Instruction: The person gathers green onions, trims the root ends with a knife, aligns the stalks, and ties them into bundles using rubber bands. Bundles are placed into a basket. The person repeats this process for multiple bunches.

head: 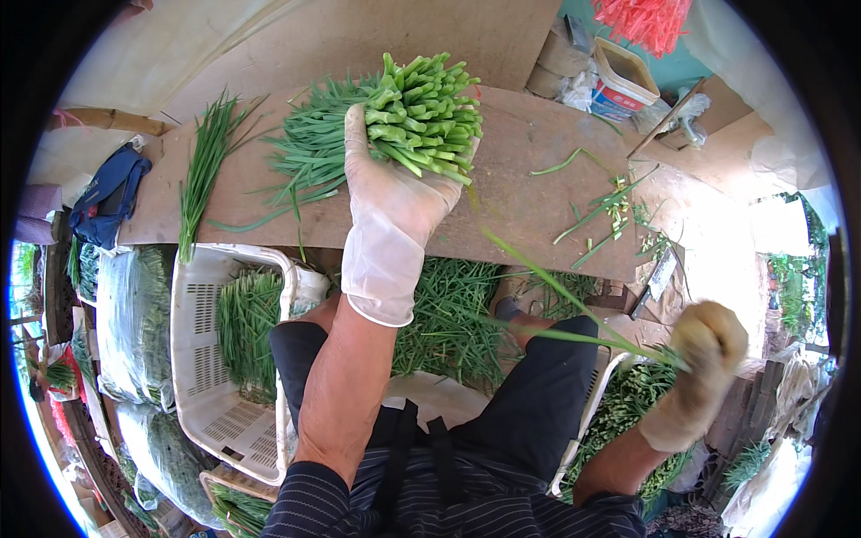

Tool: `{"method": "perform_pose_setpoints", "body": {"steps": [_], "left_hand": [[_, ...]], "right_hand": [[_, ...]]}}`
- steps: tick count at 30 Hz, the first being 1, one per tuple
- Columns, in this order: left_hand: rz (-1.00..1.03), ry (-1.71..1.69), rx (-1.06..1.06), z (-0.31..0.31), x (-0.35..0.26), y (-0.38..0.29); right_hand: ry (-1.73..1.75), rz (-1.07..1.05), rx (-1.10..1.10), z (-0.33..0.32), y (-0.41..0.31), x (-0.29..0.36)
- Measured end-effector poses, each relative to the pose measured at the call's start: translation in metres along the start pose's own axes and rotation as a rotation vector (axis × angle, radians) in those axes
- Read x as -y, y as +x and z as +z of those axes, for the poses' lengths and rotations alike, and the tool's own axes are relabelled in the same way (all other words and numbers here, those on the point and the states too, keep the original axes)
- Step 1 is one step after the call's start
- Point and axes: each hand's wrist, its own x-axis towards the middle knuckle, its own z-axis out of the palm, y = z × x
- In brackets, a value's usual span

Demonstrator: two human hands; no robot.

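My left hand [403, 178], in a thin whitish glove, grips a thick bunch of green stalks with long narrow leaves [427, 118], like garlic chives. The pale cut ends face right and the leaves spread left over the wooden board [511, 195]. Out to the right, my gloved right hand [709, 343] is blurred and closed around a few long green leaves [572, 296] that trail back toward the bunch. A smaller pile of leaves [208, 168] lies at the board's left end.
A white plastic crate [181, 350] with stalks stands left; another crate [562, 471] of greens stands right. Loose leaves [451, 316] cover the floor between my legs. A cleaver [659, 276] lies right of the board, near trimmings [617, 208]. A square bucket [622, 81] stands behind.
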Motion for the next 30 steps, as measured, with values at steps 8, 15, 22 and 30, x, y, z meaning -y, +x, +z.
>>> {"method": "perform_pose_setpoints", "body": {"steps": [8, 15, 22, 30], "left_hand": [[0.031, 0.061, -0.071, -0.01, 0.001, -0.002], [0.146, 0.302, -0.317, 0.002, 0.02, -0.008], [0.159, 0.207, -0.287, -0.013, 0.026, -0.003], [0.155, 0.262, -0.284, -0.022, 0.023, -0.002]], "right_hand": [[-0.083, -0.215, 0.003, 0.189, 0.079, 0.038], [-0.188, -0.196, -0.092, 0.225, 0.092, 0.017], [-0.25, -0.128, -0.123, 0.235, 0.097, 0.013], [-0.207, -0.23, -0.132, 0.243, 0.097, 0.001]]}}
